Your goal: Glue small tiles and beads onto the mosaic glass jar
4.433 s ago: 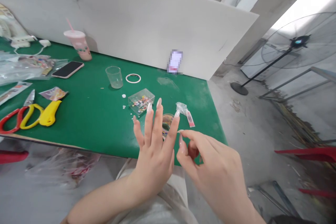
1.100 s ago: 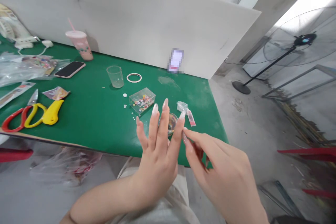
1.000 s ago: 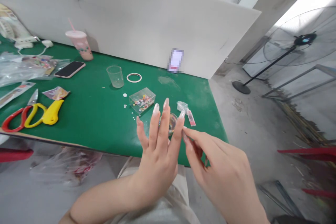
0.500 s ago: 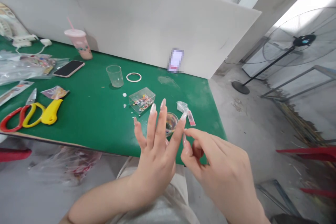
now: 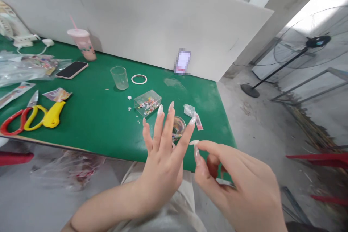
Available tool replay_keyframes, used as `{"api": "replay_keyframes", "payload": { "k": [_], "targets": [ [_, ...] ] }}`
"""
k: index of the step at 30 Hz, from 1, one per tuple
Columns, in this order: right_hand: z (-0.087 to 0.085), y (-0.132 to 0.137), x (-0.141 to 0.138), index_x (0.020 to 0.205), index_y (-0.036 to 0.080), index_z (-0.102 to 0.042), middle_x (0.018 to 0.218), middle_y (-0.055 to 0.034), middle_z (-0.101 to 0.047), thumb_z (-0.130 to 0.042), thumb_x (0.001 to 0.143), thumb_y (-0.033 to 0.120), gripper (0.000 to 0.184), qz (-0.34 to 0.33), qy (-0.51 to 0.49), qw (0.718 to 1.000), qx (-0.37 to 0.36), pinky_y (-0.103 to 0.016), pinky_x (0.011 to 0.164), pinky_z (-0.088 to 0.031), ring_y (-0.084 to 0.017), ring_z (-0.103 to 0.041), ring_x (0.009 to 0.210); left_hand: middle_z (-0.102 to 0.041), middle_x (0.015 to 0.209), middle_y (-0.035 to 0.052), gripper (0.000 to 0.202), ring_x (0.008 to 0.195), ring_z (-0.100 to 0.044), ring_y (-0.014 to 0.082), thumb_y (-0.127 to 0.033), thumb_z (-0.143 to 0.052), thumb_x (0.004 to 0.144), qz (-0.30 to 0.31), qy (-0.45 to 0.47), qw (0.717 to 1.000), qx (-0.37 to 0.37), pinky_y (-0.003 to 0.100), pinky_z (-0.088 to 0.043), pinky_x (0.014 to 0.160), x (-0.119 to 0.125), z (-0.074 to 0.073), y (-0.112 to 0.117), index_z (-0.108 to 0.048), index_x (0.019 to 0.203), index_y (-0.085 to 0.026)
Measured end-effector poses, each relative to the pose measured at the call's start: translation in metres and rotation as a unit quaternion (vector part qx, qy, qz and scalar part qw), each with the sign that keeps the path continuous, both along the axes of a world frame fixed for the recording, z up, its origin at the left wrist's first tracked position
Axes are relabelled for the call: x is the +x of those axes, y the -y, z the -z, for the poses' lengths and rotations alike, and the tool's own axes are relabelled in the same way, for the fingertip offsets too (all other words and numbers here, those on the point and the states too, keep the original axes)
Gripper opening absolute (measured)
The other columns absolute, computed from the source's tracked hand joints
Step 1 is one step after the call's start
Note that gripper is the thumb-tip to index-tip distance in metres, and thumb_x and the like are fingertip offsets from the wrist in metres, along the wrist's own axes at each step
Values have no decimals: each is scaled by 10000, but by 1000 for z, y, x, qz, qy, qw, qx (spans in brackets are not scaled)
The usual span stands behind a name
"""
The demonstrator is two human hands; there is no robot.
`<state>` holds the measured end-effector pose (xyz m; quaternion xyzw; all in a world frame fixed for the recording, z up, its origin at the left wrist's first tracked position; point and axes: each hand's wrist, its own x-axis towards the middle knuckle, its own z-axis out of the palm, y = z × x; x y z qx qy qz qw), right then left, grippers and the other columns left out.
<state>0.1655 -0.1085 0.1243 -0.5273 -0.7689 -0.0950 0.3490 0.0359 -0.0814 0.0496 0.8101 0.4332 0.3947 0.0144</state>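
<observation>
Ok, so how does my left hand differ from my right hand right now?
The left hand is spread open, fingers straight; the right hand is curled, thumb and forefinger pinched together. The left hand's fingertips reach the small glass dish in the view; the right hand's stop short of it. Both are bare, with long pale nails.

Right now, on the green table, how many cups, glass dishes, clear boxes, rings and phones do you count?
Cups: 2, pink cup and clear cup
Glass dish: 1
Clear box: 1
White ring: 1
Phone: 1
Total: 6
</observation>
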Motion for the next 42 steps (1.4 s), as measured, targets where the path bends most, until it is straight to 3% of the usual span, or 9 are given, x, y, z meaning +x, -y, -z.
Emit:
{"api": "replay_keyframes", "payload": {
  "k": [3, 6, 9, 13, 16, 19, 28, 35, 42],
  "targets": [
    [1, 1, 6, 880, 174, -636, 528, 81, -518, -563, 866, 144, 80, 9, -24, 1000, -2, -200, 480, -410, -55, -470, 435, -70, 1629, 139, 759, 1499, 31, 331, 93, -362, 794, 109, 26, 990, -91, 705, -94, 1131, -11, -5, 1, -285, 1480, -224],
    [-1, 1, 13, 955, 171, -630, 574, 71, -569, -562, 882, 101, 122, -20, -31, 999, 17, -184, 507, -418, -46, -493, 468, -235, 1587, 148, 721, 1502, -67, 303, 97, -320, 813, 222, 71, 960, -157, 662, -221, 1143, -22, -13, 0, -274, 1459, -219],
    [-4, 3, 20, 1017, 165, -626, 569, 66, -577, -549, 905, 102, 150, -44, -17, 999, 16, -191, 501, -413, -51, -511, 482, -323, 1557, 114, 653, 1496, -141, 261, 93, -314, 828, 259, 114, 941, -186, 606, -236, 1176, -28, -22, -2, -349, 1397, -226],
    [-6, 8, 22, 1021, 170, -633, 573, 60, -597, -549, 925, 133, 133, -58, 30, 998, 10, -224, 510, -413, -66, -528, 492, -410, 1504, 109, 595, 1481, -212, 247, 97, -321, 822, 274, 144, 934, -177, 609, -233, 1185, -28, -28, -2, -407, 1320, -218],
    [-5, 13, 21, 1015, 173, -638, 604, 53, -615, -552, 931, 131, 128, -37, 45, 998, 6, -240, 574, -435, -81, -548, 537, -444, 1476, 121, 583, 1466, -254, 272, 113, -323, 802, 275, 149, 936, -162, 658, -215, 1170, -27, -29, 0, -416, 1277, -211],
    [-3, 14, 22, 1036, 158, -644, 631, 46, -627, -561, 927, 127, 140, -62, 68, 996, 1, -245, 584, -430, -84, -549, 556, -468, 1452, 141, 565, 1456, -271, 305, 124, -329, 788, 263, 147, 942, -145, 701, -223, 1139, -26, -29, 1, -418, 1241, -203],
    [-6, 10, 29, 1073, 128, -639, 641, 33, -614, -459, 971, 147, 208, -114, 151, 981, -37, -277, 552, -391, -113, -530, 555, -450, 1467, 166, 508, 1459, -243, 344, 114, -364, 767, 207, 54, 971, -105, 716, -216, 1118, -27, -32, 7, -459, 1189, -153],
    [-6, 5, 22, 1038, 24, -642, 658, -48, -686, -424, 918, 41, 249, -117, 262, 957, 39, -320, 523, -380, -166, -596, 559, -425, 1485, 184, 491, 1461, -189, 390, 75, -397, 762, 165, -13, 981, -97, 750, -166, 1092, -27, -33, 9, -507, 1200, -116],
    [-1, -1, 23, 987, 49, -657, 587, -4, -619, -478, 913, 87, 198, -112, 258, 958, 64, -305, 521, -384, -136, -530, 507, -414, 1497, 168, 510, 1474, -175, 361, 77, -380, 760, 169, -20, 980, -107, 710, -187, 1117, -31, -29, 9, -527, 1204, -125]
  ]
}}
